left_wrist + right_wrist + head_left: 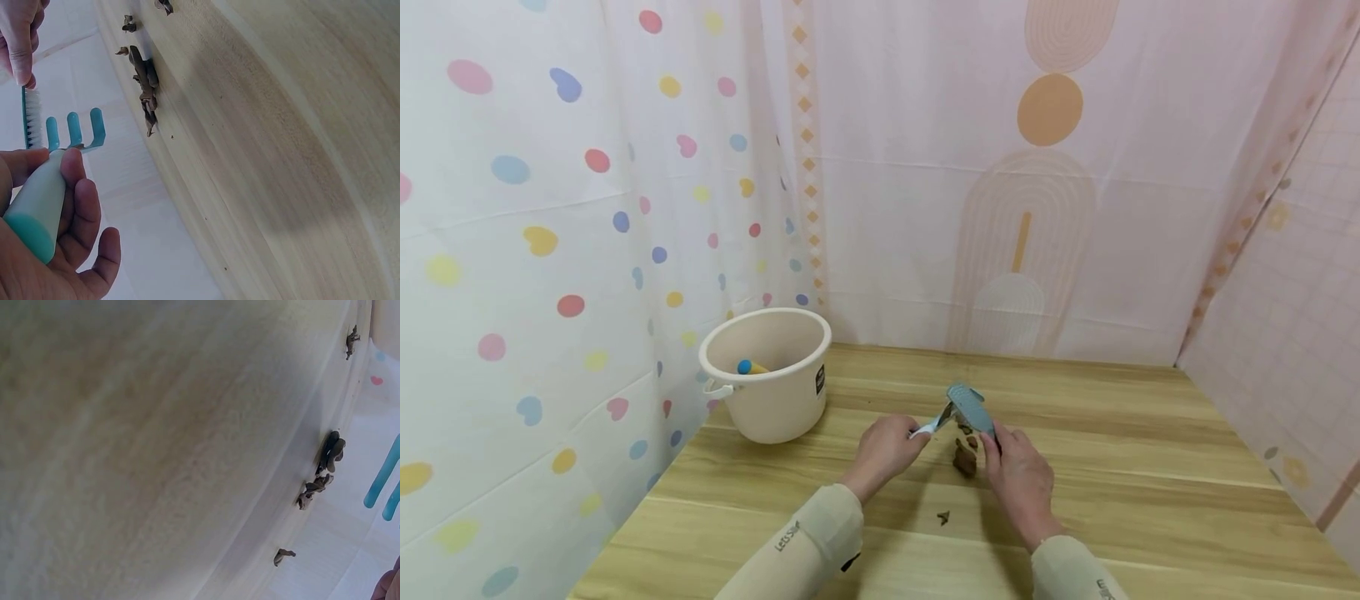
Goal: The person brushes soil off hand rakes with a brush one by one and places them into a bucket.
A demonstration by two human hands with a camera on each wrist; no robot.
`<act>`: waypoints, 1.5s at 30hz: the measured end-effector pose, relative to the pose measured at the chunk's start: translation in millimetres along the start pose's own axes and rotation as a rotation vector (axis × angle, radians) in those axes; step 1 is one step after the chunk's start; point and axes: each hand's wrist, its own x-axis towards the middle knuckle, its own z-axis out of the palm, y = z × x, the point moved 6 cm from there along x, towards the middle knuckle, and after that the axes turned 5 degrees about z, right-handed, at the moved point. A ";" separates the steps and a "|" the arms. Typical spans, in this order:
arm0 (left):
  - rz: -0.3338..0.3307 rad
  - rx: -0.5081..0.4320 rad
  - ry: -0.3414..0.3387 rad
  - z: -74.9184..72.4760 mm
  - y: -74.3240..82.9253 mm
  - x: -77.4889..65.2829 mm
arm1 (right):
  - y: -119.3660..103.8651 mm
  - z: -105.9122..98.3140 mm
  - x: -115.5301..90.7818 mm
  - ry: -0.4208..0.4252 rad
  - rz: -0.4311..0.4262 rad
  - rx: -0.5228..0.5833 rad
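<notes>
My left hand (887,450) grips a small hand rake (40,194) by its pale handle, with fingers wrapped round it. The rake's teal tines (75,129) point up beside the brush in the left wrist view. In my right hand (1021,475) is a blue-green brush (972,408) with white bristles (34,122), pinched at one end. Its bristles face the tines; whether they touch I cannot tell. Below both tools, brown, shrivelled, dry-looking pieces (965,460) lie on the table. At the right wrist view's edge, tines (382,478) and a bit of hand (387,584) show; the brush is hidden there.
A cream bucket (778,408) stands at the table's back left, with a blue-ended yellow item (748,367) inside. One small brown scrap (943,518) lies nearer the front of the wooden table (1150,467). Patterned curtains (887,233) enclose the back and sides.
</notes>
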 end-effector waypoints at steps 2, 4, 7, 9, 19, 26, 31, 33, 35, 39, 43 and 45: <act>0.002 -0.009 -0.006 0.4 0.0 0.4 | 1.4 0.5 1.3 -0.024 0.025 0.003; 0.001 -0.025 -0.009 0.8 -0.6 0.4 | 2.8 1.0 2.6 -0.050 0.052 0.005; -0.009 -0.044 0.001 0.8 -2.4 0.1 | 4.6 2.1 3.8 -0.086 0.080 0.003; -0.013 -0.039 0.017 0.1 -3.1 -0.2 | 4.3 1.8 4.2 -0.086 0.082 0.007; -0.025 0.054 0.083 -7.0 1.0 0.7 | -15.7 -2.4 -1.4 0.050 -0.160 0.008; -0.033 0.020 0.064 -4.4 1.9 -0.2 | -7.8 1.6 -3.1 0.045 -0.073 -0.017; -0.032 0.005 0.059 -4.3 2.5 -0.7 | -0.9 1.4 -0.1 0.015 -0.002 -0.012; -0.030 -0.012 0.050 -3.8 2.6 -0.6 | 1.3 1.5 1.0 -0.007 0.020 -0.009; -0.027 -0.037 0.034 -2.7 2.5 -0.3 | 2.9 1.7 2.1 -0.023 0.037 -0.002; -0.011 -0.082 -0.006 -1.2 3.5 -0.9 | 3.7 0.7 4.1 -0.042 0.059 0.010; 0.005 -0.099 -0.025 -1.9 3.5 -1.4 | 4.7 -1.4 5.6 -0.045 0.087 0.025; 0.007 -0.089 -0.026 -2.5 2.4 -0.9 | 3.4 -2.3 6.1 -0.032 0.068 0.040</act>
